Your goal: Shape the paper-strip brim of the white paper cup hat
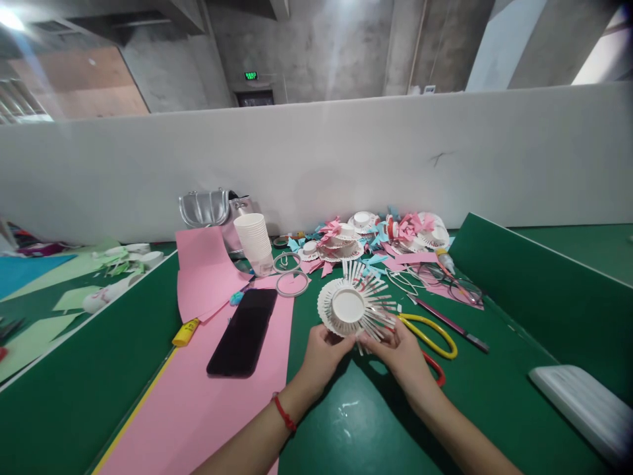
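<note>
Between my hands I hold a paper cup [347,305] whose wall is cut into thin strips spread outward round its base. On the left side the strips are curled into a scalloped ring; those at the top and right stick out straight. My left hand [324,356] pinches the lower left rim. At the lower right, the fingers of my right hand [393,346] close on the strips. Scissors with a yellow and a red handle [435,336] lie just beyond my right hand, partly hidden by it.
Left of my hands, a black phone [243,333] rests on pink paper [198,409]. Stacked paper cups [254,241], tape rings [291,284] and a silver bag [205,208] stand behind. Finished-looking paper flowers [341,247] pile up by the partition. A purple pen-like tool [452,324] and glasses [465,290] lie right.
</note>
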Available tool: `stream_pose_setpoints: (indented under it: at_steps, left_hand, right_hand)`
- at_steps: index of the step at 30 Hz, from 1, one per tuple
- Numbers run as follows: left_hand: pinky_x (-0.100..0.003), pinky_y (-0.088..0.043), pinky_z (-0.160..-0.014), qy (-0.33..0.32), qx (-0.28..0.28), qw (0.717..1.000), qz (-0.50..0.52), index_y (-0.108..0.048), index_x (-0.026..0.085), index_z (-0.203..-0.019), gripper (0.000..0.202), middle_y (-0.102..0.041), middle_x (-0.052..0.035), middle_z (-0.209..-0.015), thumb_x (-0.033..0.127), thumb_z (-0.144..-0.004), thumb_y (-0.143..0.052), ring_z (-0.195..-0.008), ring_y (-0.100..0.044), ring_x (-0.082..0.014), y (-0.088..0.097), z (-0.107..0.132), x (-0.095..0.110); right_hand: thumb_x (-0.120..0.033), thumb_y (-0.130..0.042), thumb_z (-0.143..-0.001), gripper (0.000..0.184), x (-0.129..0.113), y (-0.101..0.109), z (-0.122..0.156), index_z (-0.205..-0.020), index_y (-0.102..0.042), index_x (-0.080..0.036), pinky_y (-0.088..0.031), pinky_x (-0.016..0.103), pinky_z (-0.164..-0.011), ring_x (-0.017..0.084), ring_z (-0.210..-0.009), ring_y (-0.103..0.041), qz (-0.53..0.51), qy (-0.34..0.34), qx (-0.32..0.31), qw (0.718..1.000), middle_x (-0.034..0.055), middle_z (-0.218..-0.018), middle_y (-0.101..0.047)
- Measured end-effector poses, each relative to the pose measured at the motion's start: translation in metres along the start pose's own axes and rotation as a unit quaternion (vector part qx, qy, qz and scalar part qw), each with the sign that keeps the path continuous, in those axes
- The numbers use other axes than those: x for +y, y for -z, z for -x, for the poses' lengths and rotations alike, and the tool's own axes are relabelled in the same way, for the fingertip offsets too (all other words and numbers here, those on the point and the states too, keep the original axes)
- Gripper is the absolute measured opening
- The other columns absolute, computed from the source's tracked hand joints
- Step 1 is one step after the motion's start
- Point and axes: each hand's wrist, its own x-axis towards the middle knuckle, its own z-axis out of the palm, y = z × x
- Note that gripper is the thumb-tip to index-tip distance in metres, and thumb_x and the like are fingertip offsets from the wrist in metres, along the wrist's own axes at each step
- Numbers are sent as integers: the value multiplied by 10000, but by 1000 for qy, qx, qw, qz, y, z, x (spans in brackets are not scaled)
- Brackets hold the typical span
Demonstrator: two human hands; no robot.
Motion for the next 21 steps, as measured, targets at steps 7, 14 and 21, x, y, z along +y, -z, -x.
stream_pose_setpoints:
  at_steps: [7,14,21]
  left_hand:
    - [-289,-443,-722,17,30,999,34,-650,88,-752,237,-684,-86,-818,197,-544,-680,-762,-597,-194,-1,0,3]
    - [-250,-442,-663,11,36,999,16,-642,83,-706,173,-683,-66,-735,148,-545,-655,-679,-589,-160,0,0,2]
    - [-251,-453,-658,1,42,999,17,-641,92,-734,199,-683,-77,-789,153,-545,-663,-723,-600,-178,0,-1,-1]
  right_hand:
    - [-309,-751,-467,429,-8,-2,2,-796,-517,-167,-480,249,-497,141,-524,-596,-9,-33,-7,999,0,-620,-655]
    - [-298,-743,-492,463,2,-1,2,-861,-491,-173,-493,256,-521,152,-558,-616,-7,-36,-24,999,0,-653,-666]
    - [-342,-743,-486,481,-8,-3,5,-849,-464,-195,-498,277,-535,179,-585,-627,-13,0,30,999,13,-658,-671]
